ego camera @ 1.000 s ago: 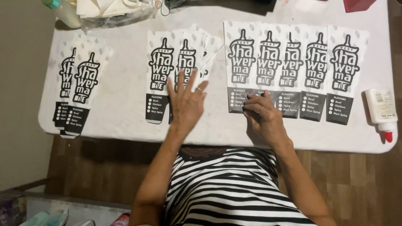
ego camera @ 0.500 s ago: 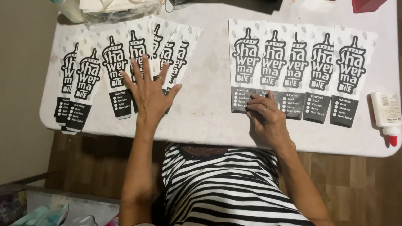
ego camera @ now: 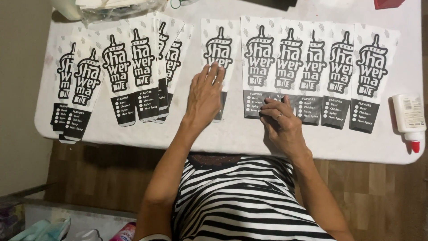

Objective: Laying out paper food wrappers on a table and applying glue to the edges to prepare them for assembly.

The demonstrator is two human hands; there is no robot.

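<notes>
Several long white paper sleeves printed in black lie on the white table point(ego camera: 232, 134). My left hand point(ego camera: 206, 94) lies flat, fingers spread, on a single sleeve point(ego camera: 217, 48) in the middle. My right hand point(ego camera: 280, 121) presses with bent fingers on the dark lower ends of a row of overlapping sleeves point(ego camera: 312, 67) to the right. A fanned pile of the same sleeves point(ego camera: 129, 76) lies to the left, apart from both hands.
A white glue bottle with a red tip point(ego camera: 411, 119) lies at the table's right edge. A clear plastic bag with papers point(ego camera: 116, 8) sits at the back left. The near table edge runs just in front of my striped shirt, with wooden floor below.
My left hand has slid one sleeve from the left pile rightward toward the right-hand row. The right hand has stayed on that row's lower ends.
</notes>
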